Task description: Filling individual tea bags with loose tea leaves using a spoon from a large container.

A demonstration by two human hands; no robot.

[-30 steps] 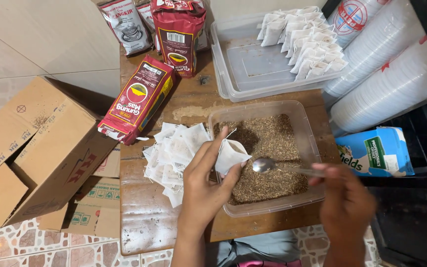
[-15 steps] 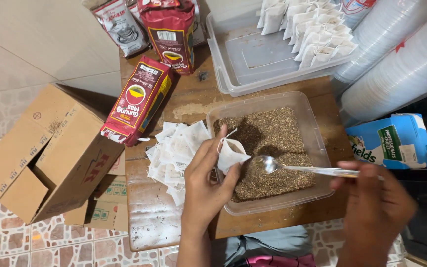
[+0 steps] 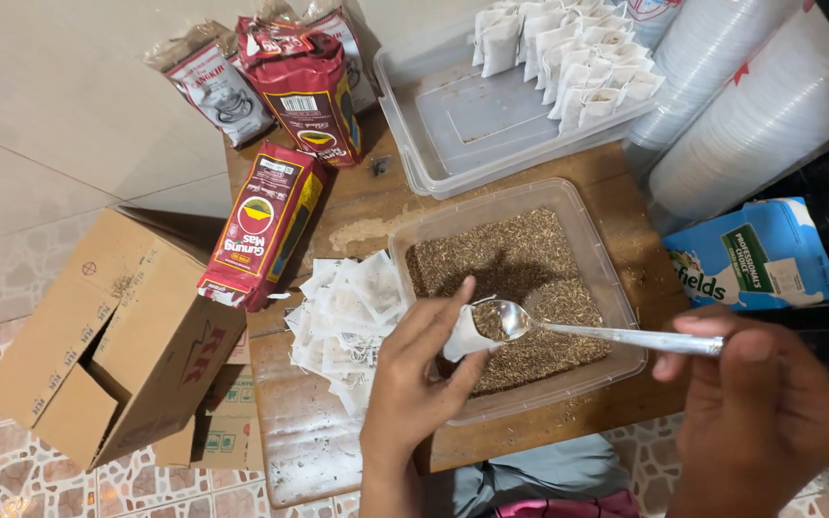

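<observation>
Your left hand (image 3: 414, 384) pinches the empty tea filter bag (image 3: 464, 336) open; your right hand (image 3: 755, 408) grips the spoon (image 3: 568, 328), its loaded bowl touching the bag mouth, handle running right.

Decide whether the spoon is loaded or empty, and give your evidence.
Loaded: the spoon bowl holds brown loose tea, level at the white bag.

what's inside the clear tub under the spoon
Loose brown tea leaves fill the clear tub. The left hand and its small paper bag cover one part of them.
</observation>
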